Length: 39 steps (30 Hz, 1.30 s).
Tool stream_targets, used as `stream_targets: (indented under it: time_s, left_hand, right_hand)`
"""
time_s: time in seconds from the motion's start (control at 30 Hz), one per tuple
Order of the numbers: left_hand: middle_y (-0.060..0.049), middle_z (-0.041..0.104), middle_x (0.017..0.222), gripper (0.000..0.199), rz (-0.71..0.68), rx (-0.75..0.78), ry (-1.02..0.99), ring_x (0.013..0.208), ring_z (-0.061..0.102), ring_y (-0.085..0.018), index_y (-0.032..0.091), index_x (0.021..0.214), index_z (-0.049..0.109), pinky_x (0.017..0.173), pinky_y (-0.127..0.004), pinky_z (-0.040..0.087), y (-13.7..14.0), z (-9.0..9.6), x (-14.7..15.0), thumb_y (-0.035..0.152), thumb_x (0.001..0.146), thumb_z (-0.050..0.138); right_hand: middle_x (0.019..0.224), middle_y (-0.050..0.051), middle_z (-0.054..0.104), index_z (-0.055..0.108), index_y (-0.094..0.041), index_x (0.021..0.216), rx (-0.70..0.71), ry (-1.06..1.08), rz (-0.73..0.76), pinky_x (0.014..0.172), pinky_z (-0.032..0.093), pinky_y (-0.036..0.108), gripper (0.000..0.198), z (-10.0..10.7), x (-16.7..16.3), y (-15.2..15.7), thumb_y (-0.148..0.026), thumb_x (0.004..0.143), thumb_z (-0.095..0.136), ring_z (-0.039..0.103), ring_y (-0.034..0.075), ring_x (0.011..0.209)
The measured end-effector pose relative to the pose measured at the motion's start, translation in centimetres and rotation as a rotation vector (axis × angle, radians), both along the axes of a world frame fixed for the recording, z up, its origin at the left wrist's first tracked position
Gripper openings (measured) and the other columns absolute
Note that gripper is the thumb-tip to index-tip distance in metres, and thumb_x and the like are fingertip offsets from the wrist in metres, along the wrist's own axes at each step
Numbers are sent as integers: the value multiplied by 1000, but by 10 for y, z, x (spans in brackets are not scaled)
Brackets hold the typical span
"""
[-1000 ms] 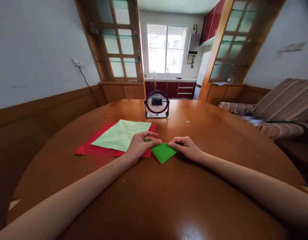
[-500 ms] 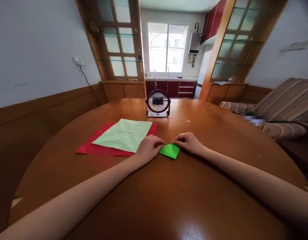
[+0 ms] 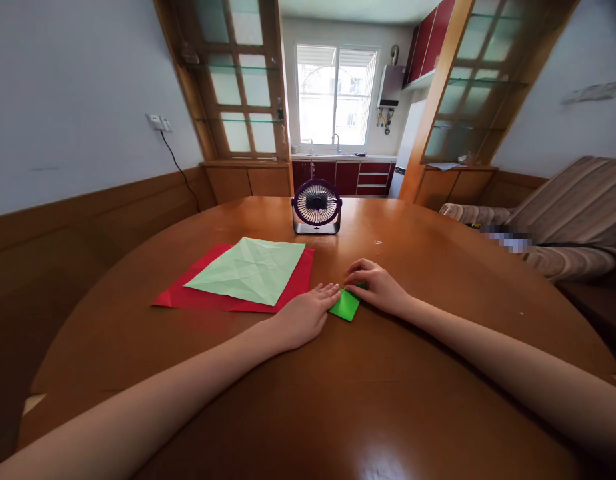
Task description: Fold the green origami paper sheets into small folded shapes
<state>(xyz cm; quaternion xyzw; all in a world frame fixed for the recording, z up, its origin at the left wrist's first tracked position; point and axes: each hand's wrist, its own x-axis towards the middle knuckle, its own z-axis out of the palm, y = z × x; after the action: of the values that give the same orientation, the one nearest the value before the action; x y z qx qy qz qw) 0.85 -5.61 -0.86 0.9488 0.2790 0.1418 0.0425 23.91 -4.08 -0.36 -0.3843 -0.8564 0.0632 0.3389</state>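
Note:
A small folded piece of bright green paper lies on the table between my hands. My left hand rests flat and open, its straight fingertips over the paper's left side. My right hand has its fingers curled, with the thumb on the top right edge of the green paper; part of the paper is hidden under this hand. Left of my hands, a creased pale green sheet lies on top of a red sheet.
A small dark purple desk fan stands at the far side of the round wooden table. Beyond the right edge is a striped armchair. A tiny white scrap lies behind my right hand.
My left hand has gone from pinching the green paper's left corner to lying flat with fingers stretched over it. My right fingers have loosened and lifted slightly, the thumb staying at the paper.

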Motion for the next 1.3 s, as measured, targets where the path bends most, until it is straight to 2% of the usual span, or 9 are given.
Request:
stream_targets:
  time_s: [0.1, 0.23, 0.37, 0.53, 0.67, 0.93, 1.0, 1.13, 1.3]
  left_hand:
    - [-18, 25, 154, 55, 22, -51, 90, 145, 20, -26, 5, 145, 35, 119, -45, 20, -13, 7, -1, 32, 98, 36]
    - [-21, 10, 156, 87, 24, -137, 163, 147, 6, -30, 2, 150, 20, 119, -45, 16, -25, 18, 0, 67, 93, 31]
    - [-21, 2, 157, 101, 30, -198, 231, 147, 2, -32, 0, 151, 12, 119, -44, 12, -27, 27, 0, 76, 87, 28]
    - [-17, 1, 158, 97, -13, -202, 220, 147, 1, -31, 8, 153, 11, 119, -43, 10, -24, 27, -4, 77, 87, 28]
    - [-15, 6, 159, 87, -21, -184, 203, 147, 4, -30, 12, 153, 15, 119, -44, 12, -21, 22, -6, 71, 90, 29]
    - [-13, 21, 156, 68, -18, -84, 115, 146, 18, -22, 13, 151, 24, 118, -37, 18, -9, 14, -5, 56, 99, 27]
    - [-11, 26, 155, 59, -21, -61, 105, 145, 22, -21, 15, 149, 31, 118, -38, 19, -5, 13, -4, 49, 101, 25]
    - [-9, 45, 145, 45, 13, 37, 67, 138, 38, -19, 17, 138, 49, 118, -41, 22, 1, 14, -7, 32, 103, 25]
    - [-9, 63, 128, 38, 103, 167, 50, 133, 46, -26, 15, 120, 66, 116, -46, 25, 6, 15, -13, 26, 98, 37]
  right_hand:
    - [117, 13, 64, 72, -19, 102, 62, -71, 22, 95, 51, 43, 24, 0, -2, -7, -24, 93, 50, 62, 23, 108]
    - [133, 12, 59, 62, -17, 126, 36, -185, 52, 108, 45, 42, 37, -5, -2, -19, -23, 97, 40, 55, 23, 125]
    - [146, 11, 46, 47, -16, 141, -90, -267, 38, 116, 35, 45, 46, -8, 4, -28, -32, 100, 35, 41, 22, 137]
    - [152, 11, 34, 35, -12, 147, -152, -353, 40, 121, 23, 45, 54, -4, 8, -33, -40, 101, 30, 29, 22, 143]
    - [153, 11, 33, 33, -12, 148, -162, -386, 37, 121, 22, 46, 54, 0, 6, -35, -40, 102, 27, 26, 21, 144]
    - [151, 11, 35, 35, -15, 148, -89, -371, 35, 120, 24, 48, 51, -2, 4, -36, -36, 102, 27, 31, 22, 142]
    - [151, 12, 35, 34, -14, 148, -78, -392, 32, 120, 24, 48, 51, -2, 4, -36, -36, 102, 26, 31, 22, 142]
    - [151, 13, 35, 34, -11, 148, -59, -442, 17, 120, 24, 46, 53, -1, 4, -38, -36, 102, 25, 29, 22, 143]
    - [151, 15, 35, 35, -7, 147, -37, -464, -9, 120, 25, 46, 56, -1, 2, -40, -40, 102, 26, 29, 24, 143]
